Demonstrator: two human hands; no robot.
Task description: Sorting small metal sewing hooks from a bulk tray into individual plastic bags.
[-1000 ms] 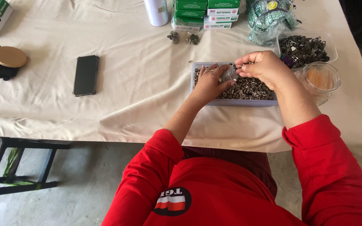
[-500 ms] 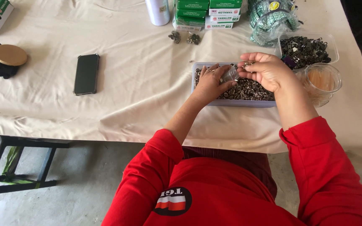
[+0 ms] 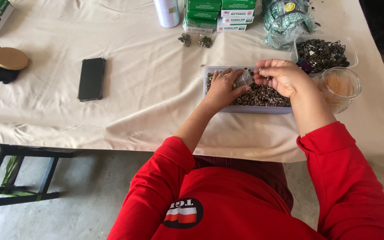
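A shallow blue-grey tray full of several small dark metal parts sits on the cream tablecloth in front of me. My left hand rests over the tray's left half and pinches a small clear plastic bag. My right hand hovers over the tray's middle, fingers curled around a few small metal pieces held close to the bag's mouth. Both sleeves are red.
A clear cup and a clear tub of dark metal parts stand right of the tray. Green boxes, a white bottle and bagged items line the far edge. A black phone and a gold-lidded jar lie left.
My right hand has dropped slightly and moved closer to the bag in my left hand. The left hand has barely shifted.
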